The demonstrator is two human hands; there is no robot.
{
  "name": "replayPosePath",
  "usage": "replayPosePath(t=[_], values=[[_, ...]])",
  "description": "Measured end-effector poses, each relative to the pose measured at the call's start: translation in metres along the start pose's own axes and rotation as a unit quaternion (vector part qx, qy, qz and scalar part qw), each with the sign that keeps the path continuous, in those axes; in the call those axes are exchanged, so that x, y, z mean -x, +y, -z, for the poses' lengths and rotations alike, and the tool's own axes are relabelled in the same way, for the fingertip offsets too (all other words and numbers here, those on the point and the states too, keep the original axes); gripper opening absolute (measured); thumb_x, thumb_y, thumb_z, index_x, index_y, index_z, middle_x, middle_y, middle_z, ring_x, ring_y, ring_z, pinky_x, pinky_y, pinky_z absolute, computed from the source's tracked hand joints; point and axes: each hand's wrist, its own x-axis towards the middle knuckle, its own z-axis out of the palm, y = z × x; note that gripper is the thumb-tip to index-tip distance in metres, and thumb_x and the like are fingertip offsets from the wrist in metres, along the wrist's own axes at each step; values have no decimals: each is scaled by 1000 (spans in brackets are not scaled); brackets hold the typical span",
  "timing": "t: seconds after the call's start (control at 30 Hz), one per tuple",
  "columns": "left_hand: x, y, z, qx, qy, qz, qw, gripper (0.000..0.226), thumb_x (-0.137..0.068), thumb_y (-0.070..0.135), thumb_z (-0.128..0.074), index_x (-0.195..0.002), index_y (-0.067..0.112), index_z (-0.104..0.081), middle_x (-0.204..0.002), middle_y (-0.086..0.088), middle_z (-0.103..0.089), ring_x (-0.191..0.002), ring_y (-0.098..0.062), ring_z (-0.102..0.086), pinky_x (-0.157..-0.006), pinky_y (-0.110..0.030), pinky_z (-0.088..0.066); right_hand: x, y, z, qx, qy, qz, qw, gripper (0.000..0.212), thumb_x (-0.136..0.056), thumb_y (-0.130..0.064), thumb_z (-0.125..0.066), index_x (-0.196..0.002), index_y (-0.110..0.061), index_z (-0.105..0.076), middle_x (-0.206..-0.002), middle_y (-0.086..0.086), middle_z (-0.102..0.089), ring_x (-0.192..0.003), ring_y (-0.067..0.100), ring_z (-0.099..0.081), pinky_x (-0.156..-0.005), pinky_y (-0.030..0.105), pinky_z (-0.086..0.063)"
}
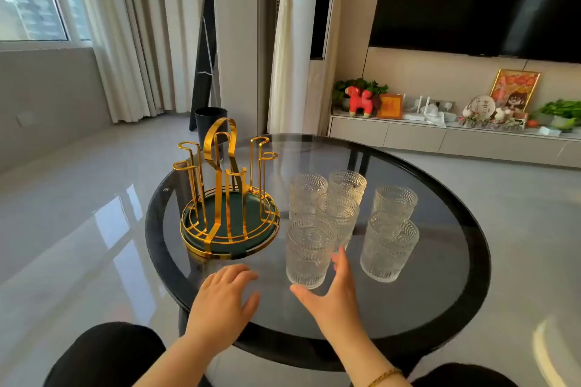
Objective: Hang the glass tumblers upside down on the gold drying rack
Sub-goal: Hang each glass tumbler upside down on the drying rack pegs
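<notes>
A gold drying rack with a dark green base stands on the left of the round glass table; its prongs are bare. Several embossed glass tumblers stand upright to its right, mouths up. The nearest tumbler is at the front of the group, and another tumbler stands further right. My right hand is open, fingers spread, just below and beside the nearest tumbler's base, with fingertips near its right side. My left hand lies flat and open on the table in front of the rack.
The round table has a dark glass top with a black rim. A black bin stands on the floor behind the rack. A TV cabinet with ornaments runs along the right wall. My knees show at the bottom edge.
</notes>
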Motion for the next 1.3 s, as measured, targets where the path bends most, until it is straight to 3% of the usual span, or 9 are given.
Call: replayPosePath(t=[0.27, 0.47, 0.67, 0.8, 0.9, 1.0, 1.07, 1.13, 1.3], values=[[-5, -5, -4, -11, 22, -6, 1000, 39, -90, 46, -37, -128, 35, -35, -141, 11, -34, -133, -10, -24, -112, -31, -16, -19, -4, -14, 94, 38, -7, 995, 100, -55, -45, -75, -134, -20, -20, -134, 6, -46, -120, 28, -44, -92, 35, -44], [-6, -7, -5, -6, 25, -9, 1000, 39, -90, 46, -37, -128, 35, -35, -140, 11, -34, -132, -10, -24, -112, -31, -15, -26, -10, -17, 85, 68, -28, 994, 87, -53, -42, -78, -123, -14, -34, -124, 11, -53, -113, 33, -48, -89, 40, -45], [-5, -11, -5, 45, 35, -10, 998, 38, -89, 41, -44, -126, 35, -37, -139, 11, -36, -131, -9, -27, -111, -30, -18, -25, -8, -14, 31, 50, -17, 998, 80, -52, -33, -79, -118, -17, -38, -119, 5, -53, -109, 27, -50, -85, 35, -44], [-2, -21, 0, 142, 120, 2, 983, 41, -87, 28, -55, -125, 27, -41, -135, 5, -43, -124, -12, -38, -104, -27, -31, -21, -8, -9, -37, 11, -5, 999, 82, -56, -24, -79, -123, -22, -34, -113, -7, -42, -107, 15, -42, -86, 29, -37], [-6, -38, 8, 157, 193, 53, 967, 46, -85, 22, -58, -128, 20, -41, -138, -3, -42, -126, -20, -38, -104, -35, -33, -21, -16, -1, -61, -27, 14, 998, 78, -58, -18, -79, -124, -21, -36, -117, -5, -44, -108, 12, -42, -92, 30, -37], [-19, -54, 17, 121, 206, 79, 968, 54, -87, 23, -55, -134, 20, -30, -147, -5, -30, -133, -25, -28, -108, -40, -26, -23, -31, 9, -55, -53, 45, 996, 70, -59, -18, -78, -116, -30, -40, -116, -6, -48, -110, 14, -46, -91, 31, -40], [-28, -62, 19, 104, 183, 80, 974, 55, -90, 25, -50, -137, 23, -22, -151, -2, -19, -138, -24, -18, -112, -40, -17, -27, -46, 17, -42, -69, 70, 994, 63, -57, -24, -78, -101, -42, -36, -106, -17, -46, -99, 3, -47, -79, 18, -38], [-34, -69, 18, 79, 155, 64, 983, 53, -93, 28, -43, -139, 25, -17, -153, -1, -13, -140, -20, -8, -113, -37, -7, -32, -63, 26, -29, -82, 85, 993, 59, -52, -32, -75, -93, -44, -34, -99, -28, -39, -89, -8, -43, -64, 8, -35], [-37, -76, 12, 72, 159, 43, 984, 52, -93, 33, -38, -139, 29, -13, -153, 1, -9, -140, -15, -1, -107, -29, 5, -47, -107, 48, 24, -79, 116, 990, 58, -37, -47, -69, -86, -45, -38, -98, -25, -43, -87, -5, -45, -61, 16, -36]])
